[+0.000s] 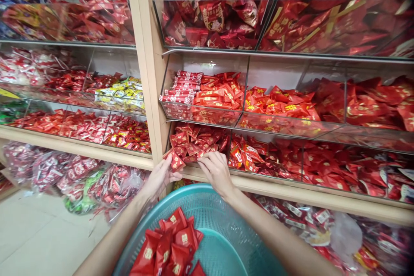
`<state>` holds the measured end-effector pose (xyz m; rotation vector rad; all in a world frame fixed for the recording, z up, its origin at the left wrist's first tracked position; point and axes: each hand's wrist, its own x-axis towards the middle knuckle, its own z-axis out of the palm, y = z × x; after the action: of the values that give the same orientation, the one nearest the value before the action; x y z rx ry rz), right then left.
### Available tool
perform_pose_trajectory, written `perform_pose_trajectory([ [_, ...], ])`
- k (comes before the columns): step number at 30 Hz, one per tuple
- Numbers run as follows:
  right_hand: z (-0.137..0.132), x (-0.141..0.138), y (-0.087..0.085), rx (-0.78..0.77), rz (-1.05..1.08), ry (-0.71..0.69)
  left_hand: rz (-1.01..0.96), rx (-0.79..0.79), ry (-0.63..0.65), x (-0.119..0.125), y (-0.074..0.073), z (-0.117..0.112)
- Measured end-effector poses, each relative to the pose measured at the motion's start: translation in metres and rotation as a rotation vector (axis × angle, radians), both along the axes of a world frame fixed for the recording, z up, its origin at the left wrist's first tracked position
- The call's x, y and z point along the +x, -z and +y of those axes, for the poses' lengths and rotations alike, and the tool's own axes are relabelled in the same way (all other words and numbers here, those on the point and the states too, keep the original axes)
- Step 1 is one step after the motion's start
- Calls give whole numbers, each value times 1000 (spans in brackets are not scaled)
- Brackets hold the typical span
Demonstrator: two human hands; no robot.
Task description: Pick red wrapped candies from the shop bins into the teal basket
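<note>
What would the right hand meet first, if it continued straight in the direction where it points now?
The right hand would probably first meet the small red packets piled just ahead of it, though depth is unclear and it may already touch them.

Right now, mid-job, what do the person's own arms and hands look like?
The left hand and right hand are ungloved, with no rings visible. The left forearm and right forearm are bare; no sleeves or watch show.

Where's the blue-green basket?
In the head view, the basket is at the bottom centre, below the left hand and right hand, in front of the wooden shelf edge.
</note>
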<state>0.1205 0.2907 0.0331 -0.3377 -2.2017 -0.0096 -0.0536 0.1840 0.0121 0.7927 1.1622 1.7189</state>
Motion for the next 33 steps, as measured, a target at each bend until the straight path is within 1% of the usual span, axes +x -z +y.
perform_pose_trajectory([
  [3,-1,3,2,-5,7,-5,-28,-43,-4,0,4,-5],
  [7,-7,14,6,-57,74,0,-44,-31,12,0,14,-18],
  [9,-12,20,6,-79,105,-14,-68,-78,44,2,15,-24],
  [12,-18,28,3,-134,159,-37,-141,-128,99,6,13,-28],
  [14,-21,32,-2,-221,203,-45,-190,-117,122,7,11,-29],
  [16,-24,35,-7,-346,247,-89,-229,-99,133,7,10,-30],
  [18,-24,38,-11,-497,275,-179,-253,-77,145,7,10,-31],
  [20,-23,40,-11,-681,261,-271,-264,-79,159,6,8,-32],
  [23,-19,42,-5,-946,132,-359,-266,-96,156,7,6,-33],
  [25,-16,43,3,-1038,-20,-399,-271,-102,151,8,4,-34],
  [27,-14,44,12,-1052,-206,-400,-277,-113,158,8,4,-34],
  [28,-14,45,17,-1034,-308,-376,-277,-119,161,9,4,-34],
  [31,-16,47,28,-939,-595,-252,-262,-128,157,8,4,-34],
  [33,-18,47,33,-884,-742,-191,-243,-125,141,8,4,-34],
])
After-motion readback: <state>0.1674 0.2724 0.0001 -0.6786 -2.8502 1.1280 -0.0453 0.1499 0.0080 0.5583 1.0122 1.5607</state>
